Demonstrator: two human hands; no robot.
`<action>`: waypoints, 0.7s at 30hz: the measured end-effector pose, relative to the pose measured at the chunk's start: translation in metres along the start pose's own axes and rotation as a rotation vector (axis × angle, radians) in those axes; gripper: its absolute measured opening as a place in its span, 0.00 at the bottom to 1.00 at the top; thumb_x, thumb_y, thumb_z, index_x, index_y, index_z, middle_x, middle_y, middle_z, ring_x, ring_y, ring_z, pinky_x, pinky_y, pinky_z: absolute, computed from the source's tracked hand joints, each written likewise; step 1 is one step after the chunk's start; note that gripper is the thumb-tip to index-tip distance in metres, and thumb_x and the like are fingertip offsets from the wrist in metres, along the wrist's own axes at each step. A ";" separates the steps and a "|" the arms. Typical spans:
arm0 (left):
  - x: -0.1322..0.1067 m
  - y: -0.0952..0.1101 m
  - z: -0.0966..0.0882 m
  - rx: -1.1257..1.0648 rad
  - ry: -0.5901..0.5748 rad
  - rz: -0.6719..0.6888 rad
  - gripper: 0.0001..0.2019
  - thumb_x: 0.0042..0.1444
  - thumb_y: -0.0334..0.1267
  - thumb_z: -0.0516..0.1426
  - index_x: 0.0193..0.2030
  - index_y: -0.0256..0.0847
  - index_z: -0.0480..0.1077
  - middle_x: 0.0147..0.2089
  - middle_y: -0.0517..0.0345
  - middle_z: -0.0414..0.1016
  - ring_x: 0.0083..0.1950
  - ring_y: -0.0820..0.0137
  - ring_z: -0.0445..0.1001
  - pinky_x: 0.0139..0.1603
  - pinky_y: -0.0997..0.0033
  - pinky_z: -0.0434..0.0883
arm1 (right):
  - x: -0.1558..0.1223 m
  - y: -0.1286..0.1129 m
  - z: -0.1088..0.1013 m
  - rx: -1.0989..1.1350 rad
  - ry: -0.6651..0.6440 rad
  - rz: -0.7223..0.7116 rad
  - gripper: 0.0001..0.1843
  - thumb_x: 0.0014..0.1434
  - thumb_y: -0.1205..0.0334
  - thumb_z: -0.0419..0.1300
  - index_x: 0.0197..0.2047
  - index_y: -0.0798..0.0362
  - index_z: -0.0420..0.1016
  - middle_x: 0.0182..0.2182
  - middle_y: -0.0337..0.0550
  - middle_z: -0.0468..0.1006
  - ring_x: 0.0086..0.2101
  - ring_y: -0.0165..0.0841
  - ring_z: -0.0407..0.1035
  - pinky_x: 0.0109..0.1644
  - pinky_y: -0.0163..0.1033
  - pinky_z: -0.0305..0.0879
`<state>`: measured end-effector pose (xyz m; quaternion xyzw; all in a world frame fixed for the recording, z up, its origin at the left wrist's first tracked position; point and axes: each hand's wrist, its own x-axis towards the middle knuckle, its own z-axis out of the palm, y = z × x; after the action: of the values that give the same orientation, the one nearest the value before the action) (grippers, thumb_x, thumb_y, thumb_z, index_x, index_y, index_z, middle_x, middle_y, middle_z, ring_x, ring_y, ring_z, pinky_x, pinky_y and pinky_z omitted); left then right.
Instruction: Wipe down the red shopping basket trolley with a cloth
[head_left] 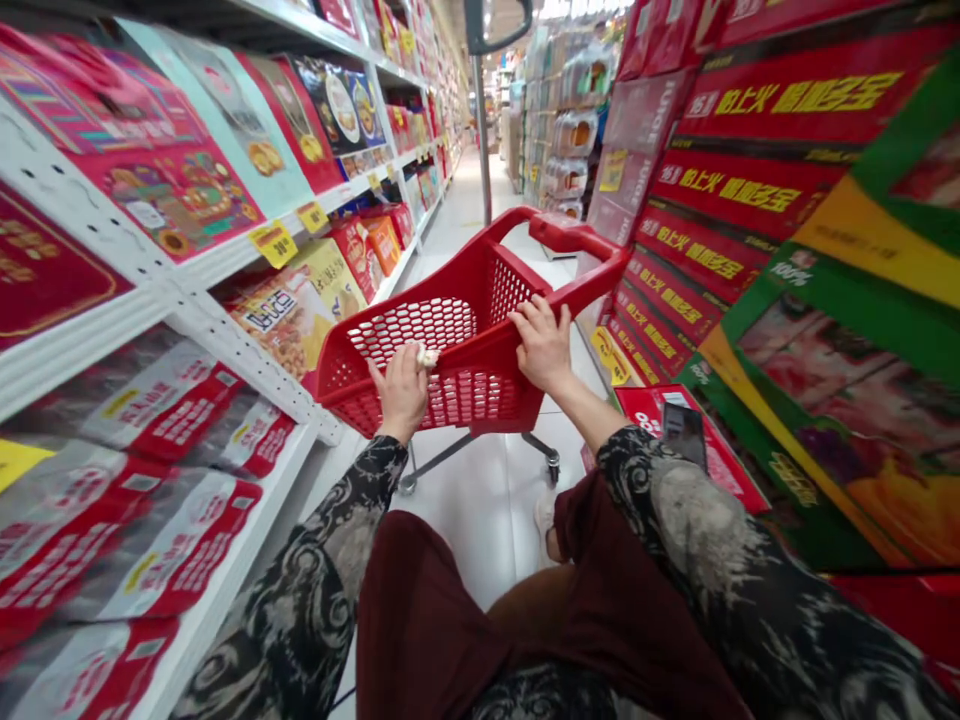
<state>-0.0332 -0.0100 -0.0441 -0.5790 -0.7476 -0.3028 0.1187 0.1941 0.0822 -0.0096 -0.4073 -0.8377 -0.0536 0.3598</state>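
Observation:
A red plastic shopping cart (480,398) with perforated sides stands sideways across the aisle in front of me. My right hand (545,345) is closed over its near rim, close to the handle end, with the fingers curling over the edge. Further left along the same rim, my left hand (403,388) pinches a small crumpled white wad, apparently tissue (428,357), against the cart. The lower part of the left hand's grip is hidden from me. Through the holes and over the rim, no goods show inside the basket.
Shelves (180,300) with boxed and bagged goods line the left. Stacked red drink cartons (720,190) and green boxes (847,400) rise on the right. A dark phone (684,434) lies on a red box (724,470) by my right arm. A metal pole (481,130) stands beyond the cart.

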 end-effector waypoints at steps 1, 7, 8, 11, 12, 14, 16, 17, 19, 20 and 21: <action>0.002 0.013 0.005 -0.016 -0.006 0.039 0.23 0.58 0.35 0.46 0.61 0.37 0.62 0.64 0.44 0.64 0.64 0.60 0.61 0.69 0.42 0.34 | -0.001 0.000 -0.001 0.002 -0.009 0.000 0.27 0.54 0.72 0.50 0.58 0.55 0.67 0.60 0.50 0.66 0.64 0.44 0.50 0.66 0.63 0.33; 0.001 0.021 0.008 0.021 -0.003 0.090 0.22 0.60 0.36 0.46 0.60 0.38 0.62 0.64 0.44 0.64 0.63 0.58 0.62 0.67 0.40 0.30 | -0.004 0.003 -0.009 0.019 -0.062 -0.014 0.29 0.55 0.74 0.48 0.61 0.54 0.64 0.62 0.49 0.62 0.65 0.41 0.45 0.67 0.61 0.30; -0.001 0.012 0.005 0.040 0.003 0.073 0.22 0.60 0.36 0.46 0.60 0.38 0.63 0.64 0.44 0.64 0.63 0.57 0.63 0.67 0.39 0.30 | -0.004 0.004 -0.010 0.022 -0.066 -0.017 0.29 0.56 0.74 0.48 0.61 0.54 0.64 0.62 0.49 0.62 0.65 0.41 0.45 0.67 0.61 0.30; -0.007 -0.017 -0.006 0.084 0.039 -0.009 0.23 0.59 0.37 0.46 0.61 0.38 0.62 0.63 0.43 0.64 0.61 0.56 0.64 0.67 0.38 0.31 | -0.004 0.007 -0.012 0.020 -0.065 -0.022 0.29 0.56 0.74 0.48 0.61 0.54 0.64 0.63 0.49 0.62 0.65 0.41 0.45 0.67 0.61 0.31; -0.009 -0.024 -0.010 0.090 0.051 -0.030 0.23 0.59 0.37 0.46 0.61 0.38 0.62 0.63 0.42 0.65 0.61 0.55 0.64 0.67 0.38 0.31 | -0.004 0.008 -0.013 0.018 -0.062 -0.022 0.29 0.56 0.74 0.48 0.60 0.54 0.64 0.62 0.48 0.62 0.65 0.41 0.45 0.67 0.61 0.31; -0.012 -0.033 -0.014 0.090 0.066 -0.056 0.23 0.59 0.37 0.46 0.61 0.36 0.62 0.63 0.41 0.65 0.61 0.55 0.64 0.67 0.39 0.32 | -0.003 0.010 -0.013 0.015 -0.061 -0.018 0.29 0.56 0.74 0.48 0.60 0.55 0.65 0.62 0.48 0.62 0.65 0.42 0.45 0.67 0.61 0.32; -0.011 -0.031 -0.013 0.079 0.068 -0.063 0.23 0.59 0.37 0.46 0.61 0.36 0.62 0.63 0.40 0.65 0.61 0.55 0.64 0.67 0.39 0.33 | -0.002 0.011 -0.014 0.013 -0.066 -0.019 0.29 0.55 0.74 0.48 0.60 0.55 0.65 0.62 0.48 0.62 0.65 0.42 0.46 0.67 0.61 0.33; -0.010 -0.027 -0.012 0.069 0.063 -0.058 0.23 0.59 0.37 0.46 0.61 0.36 0.63 0.63 0.41 0.65 0.61 0.55 0.64 0.67 0.39 0.34 | -0.002 0.011 -0.014 0.014 -0.070 -0.020 0.29 0.55 0.74 0.48 0.60 0.55 0.65 0.62 0.48 0.62 0.65 0.42 0.46 0.67 0.61 0.33; -0.006 -0.013 -0.006 0.045 0.044 -0.034 0.23 0.58 0.36 0.46 0.60 0.37 0.63 0.62 0.41 0.65 0.62 0.55 0.63 0.67 0.39 0.34 | -0.001 0.011 -0.015 0.016 -0.076 -0.018 0.29 0.55 0.74 0.48 0.60 0.55 0.65 0.62 0.48 0.62 0.65 0.41 0.46 0.67 0.61 0.33; -0.004 -0.004 -0.002 0.033 0.032 -0.012 0.23 0.58 0.36 0.45 0.60 0.37 0.63 0.62 0.42 0.65 0.62 0.56 0.64 0.67 0.39 0.35 | -0.001 0.010 -0.015 0.017 -0.078 -0.016 0.29 0.55 0.74 0.48 0.60 0.55 0.65 0.62 0.48 0.62 0.65 0.41 0.46 0.67 0.61 0.33; -0.001 0.005 0.001 0.023 0.018 0.014 0.23 0.58 0.36 0.45 0.60 0.36 0.63 0.62 0.42 0.66 0.62 0.56 0.64 0.67 0.40 0.35 | -0.001 0.010 -0.016 0.018 -0.080 -0.013 0.29 0.55 0.75 0.48 0.60 0.54 0.65 0.63 0.48 0.62 0.65 0.41 0.46 0.67 0.61 0.33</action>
<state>-0.0279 -0.0094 -0.0436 -0.5801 -0.7459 -0.2984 0.1342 0.2108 0.0820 -0.0010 -0.4003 -0.8545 -0.0321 0.3294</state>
